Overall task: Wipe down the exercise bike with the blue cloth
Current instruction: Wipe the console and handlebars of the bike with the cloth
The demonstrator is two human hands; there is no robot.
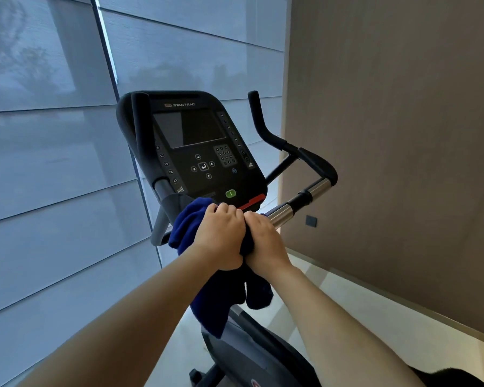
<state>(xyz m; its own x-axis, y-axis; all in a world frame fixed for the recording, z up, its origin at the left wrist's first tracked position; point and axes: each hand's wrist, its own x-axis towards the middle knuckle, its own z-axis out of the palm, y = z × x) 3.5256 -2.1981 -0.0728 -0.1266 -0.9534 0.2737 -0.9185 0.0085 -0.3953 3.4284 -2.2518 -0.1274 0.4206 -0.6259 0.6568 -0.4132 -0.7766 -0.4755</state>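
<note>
Both hands side by side, fingers curled round blue cloth [185,227]: left hand [220,237], right hand [263,241], knuckles touching. Cloth bunched over handlebar just below console [196,143] of exercise bike [263,356], loose ends hanging. Judgement: wiping at centre bar, near start or midway; console, chrome grip [299,202] at right, far horns, lower frame apparently left.

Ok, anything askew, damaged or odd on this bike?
Nothing stands out. The left hand and right hand both grip the blue cloth, bunched at the handlebar just below the console, which looks intact.
</note>
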